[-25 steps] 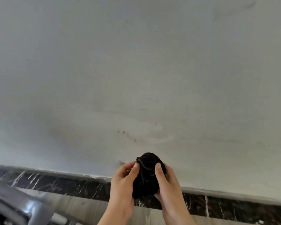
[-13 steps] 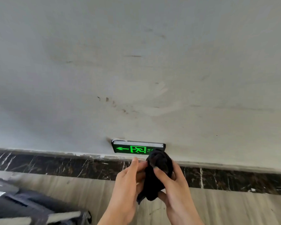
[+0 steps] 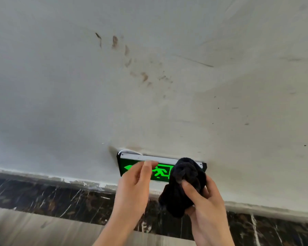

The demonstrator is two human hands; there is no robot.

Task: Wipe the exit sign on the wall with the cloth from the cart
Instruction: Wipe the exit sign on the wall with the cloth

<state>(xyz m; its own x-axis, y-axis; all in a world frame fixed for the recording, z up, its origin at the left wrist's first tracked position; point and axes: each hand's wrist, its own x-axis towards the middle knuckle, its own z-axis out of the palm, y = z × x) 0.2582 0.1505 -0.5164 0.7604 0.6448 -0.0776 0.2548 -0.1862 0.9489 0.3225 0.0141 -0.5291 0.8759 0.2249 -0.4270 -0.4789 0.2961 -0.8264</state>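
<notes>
Where the lower edge cuts both forearms off, only two bare hands to count. Left hand (image 3: 133,189) loosely spread, empty, fingers slightly curled and apart, fingertips overlapping the arrow end of the exit sign (image 3: 160,172); touching it or just in front, impossible to tell. Right hand (image 3: 204,206) closed around one dark cloth (image 3: 183,185), thumb pressed on its front and the remaining fingers wrapped behind, mostly hidden by the bundle. Cloth bunched into a ball, upper part covering the right end of the sign, lower part hanging down in front of the skirting; contact between cloth and sign face not clear.

One sign, low on the wall (image 3: 149,86) just above the skirting, black housing with a pale strip along the top, lit green. Arrow pointing left, partly hidden by the left fingers; running figure and door outline plainly seen between the hands; anything further right blocked by the cloth. Small white cable or clip at the top left corner, too blurred to name.

Behind and below, one band of dark marble skirting (image 3: 60,197) with white veins, then pale floor (image 3: 34,228). Higher on the wall, a cluster of brownish smudges (image 3: 128,57), edges too soft to count exactly, plus a few thin scuffs and dark specks to the right.
</notes>
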